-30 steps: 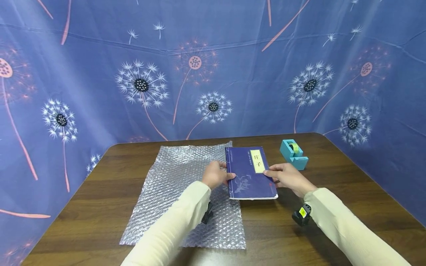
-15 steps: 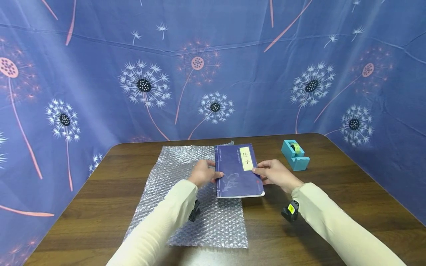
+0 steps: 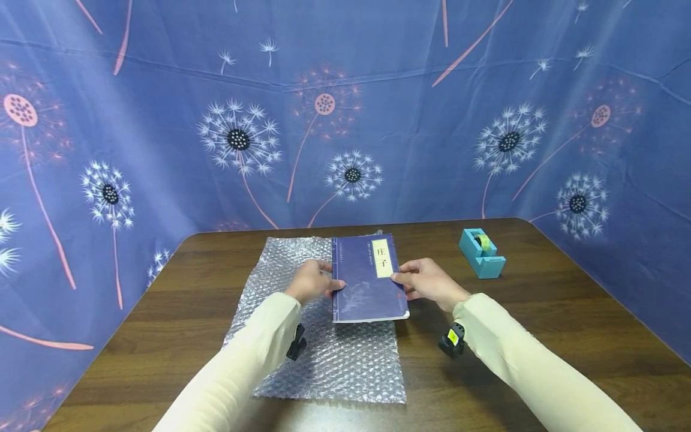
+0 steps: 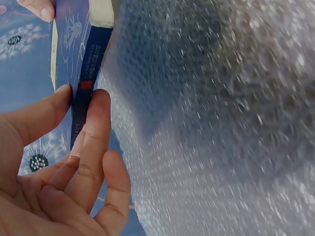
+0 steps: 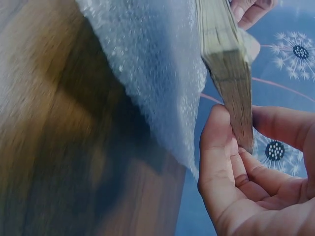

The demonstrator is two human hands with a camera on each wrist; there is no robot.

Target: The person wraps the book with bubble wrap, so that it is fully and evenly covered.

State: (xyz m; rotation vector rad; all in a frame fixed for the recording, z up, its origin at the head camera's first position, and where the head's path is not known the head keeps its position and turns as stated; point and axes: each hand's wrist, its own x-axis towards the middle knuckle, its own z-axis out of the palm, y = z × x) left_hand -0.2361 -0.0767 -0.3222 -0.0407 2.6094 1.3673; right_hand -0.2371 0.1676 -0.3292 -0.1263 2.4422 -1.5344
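The brown wooden tabletop point(image 3: 178, 318) had dark streaks and round far corners. A big, clear plastic sheet of bubble wrap point(image 3: 351, 369) lay spread out near its middle. A light blue, blocky tape holder point(image 3: 480, 261) with a yellow-green roll of tape point(image 3: 483, 241) sat well apart, toward the right.

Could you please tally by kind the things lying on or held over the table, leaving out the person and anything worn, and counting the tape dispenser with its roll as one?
Blue paperback book: 1
Bubble wrap sheet: 1
Turquoise tape dispenser: 1
Total: 3
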